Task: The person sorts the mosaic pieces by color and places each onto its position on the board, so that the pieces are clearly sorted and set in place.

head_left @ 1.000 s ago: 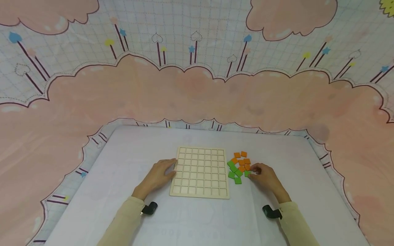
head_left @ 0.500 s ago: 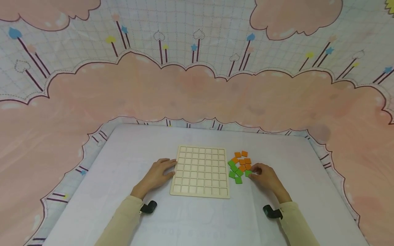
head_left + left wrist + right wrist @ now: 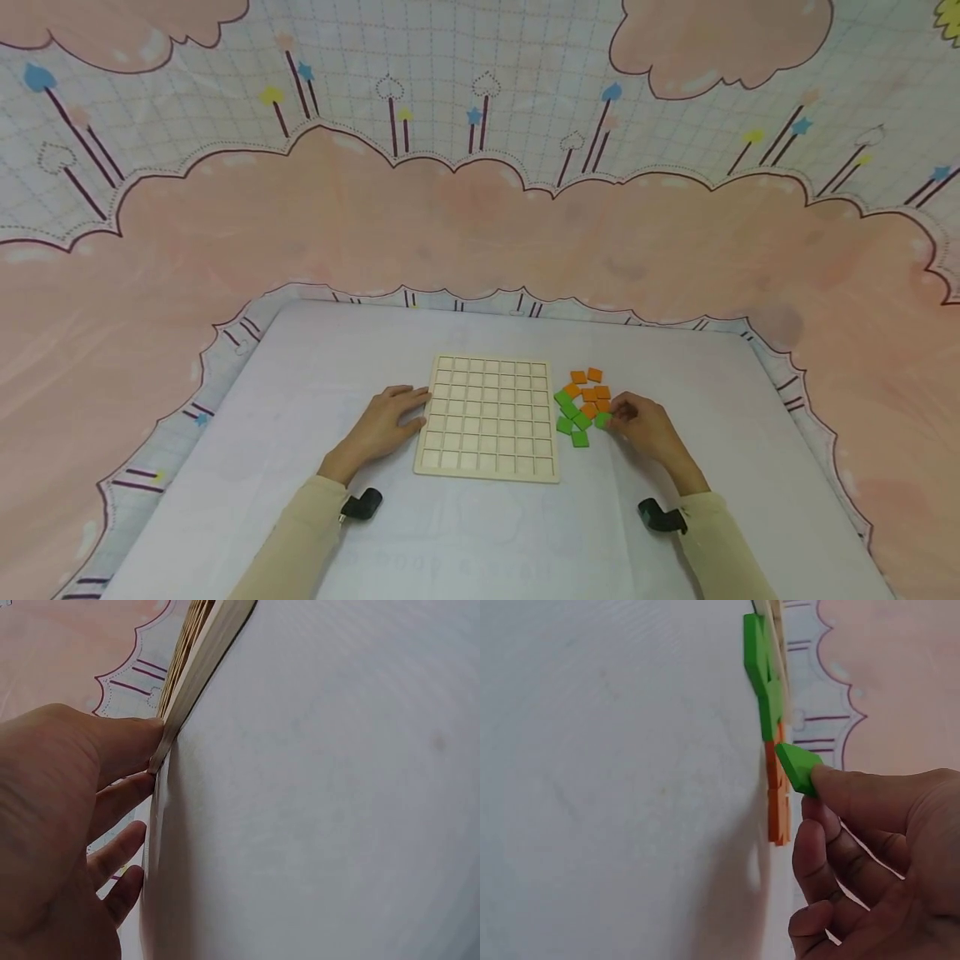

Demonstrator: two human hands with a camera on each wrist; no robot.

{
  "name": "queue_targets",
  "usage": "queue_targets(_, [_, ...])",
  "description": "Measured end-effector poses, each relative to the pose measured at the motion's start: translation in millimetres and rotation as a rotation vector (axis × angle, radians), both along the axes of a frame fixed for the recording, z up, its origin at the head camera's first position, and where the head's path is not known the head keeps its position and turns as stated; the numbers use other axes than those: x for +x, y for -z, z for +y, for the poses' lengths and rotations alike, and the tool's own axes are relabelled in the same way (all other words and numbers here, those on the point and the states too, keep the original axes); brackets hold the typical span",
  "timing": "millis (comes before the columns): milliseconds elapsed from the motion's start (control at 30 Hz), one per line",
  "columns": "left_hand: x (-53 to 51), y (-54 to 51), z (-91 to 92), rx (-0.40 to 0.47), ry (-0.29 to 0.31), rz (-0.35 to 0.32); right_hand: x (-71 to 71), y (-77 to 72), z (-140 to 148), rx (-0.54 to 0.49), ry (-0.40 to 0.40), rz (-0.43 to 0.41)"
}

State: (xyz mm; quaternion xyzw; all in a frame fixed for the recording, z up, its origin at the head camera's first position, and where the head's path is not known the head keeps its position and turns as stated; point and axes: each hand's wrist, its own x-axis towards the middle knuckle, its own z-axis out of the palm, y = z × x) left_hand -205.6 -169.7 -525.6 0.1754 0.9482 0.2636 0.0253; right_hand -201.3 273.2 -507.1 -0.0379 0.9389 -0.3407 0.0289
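My right hand [image 3: 648, 429] pinches a green square tile [image 3: 799, 766] between thumb and fingers. In the right wrist view that tile is tilted and held off the table. Beside it lie several loose orange tiles [image 3: 589, 394] and green tiles [image 3: 581, 438], right of a pale wooden grid board [image 3: 487, 419]. The board lies flat, and its square cells hold no tiles. At the board's left edge rests my left hand [image 3: 386, 423], fingers spread and loosely extended. The left wrist view shows its thumb and index fingertip touching the board's side [image 3: 202, 667].
A white cloth-covered table [image 3: 480, 542] lies under everything. Behind and around it hangs a patterned cloth [image 3: 480, 233] with clouds and candle shapes. Black wrist cameras [image 3: 363, 504] sit at both sleeves.
The green tile in my right hand has risen very slightly. The left hand stays on the board's edge, and the board and loose tiles keep their places.
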Motion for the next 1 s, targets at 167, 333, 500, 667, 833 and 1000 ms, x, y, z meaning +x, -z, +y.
queue_targets(167, [-1.7, 0.0, -1.1, 0.001, -0.003, 0.000, -2.9, -4.0, -5, -0.030, -0.002, 0.058])
queue_targets(333, [-1.9, 0.9, -1.8, 0.009, -0.008, -0.003, -6.4, -5.8, -12, -0.065, -0.011, 0.075])
queue_targets(500, [-0.9, 2.0, -1.2, 0.015, -0.017, -0.018, -8.6, -8.0, -23, -0.086, -0.011, 0.083])
queue_targets(667, [0.0, 2.3, 0.3, 0.014, -0.017, -0.031, -8.8, -9.6, -35, -0.095, 0.000, 0.072])
queue_targets(833, [0.2, 1.8, 0.6, 0.006, -0.012, -0.018, -10.7, -11.5, -45, -0.125, -0.016, 0.079])
queue_targets(1000, [-0.9, 1.3, 0.5, -0.003, -0.009, 0.007, -16.2, -13.9, -57, -0.173, -0.038, 0.122])
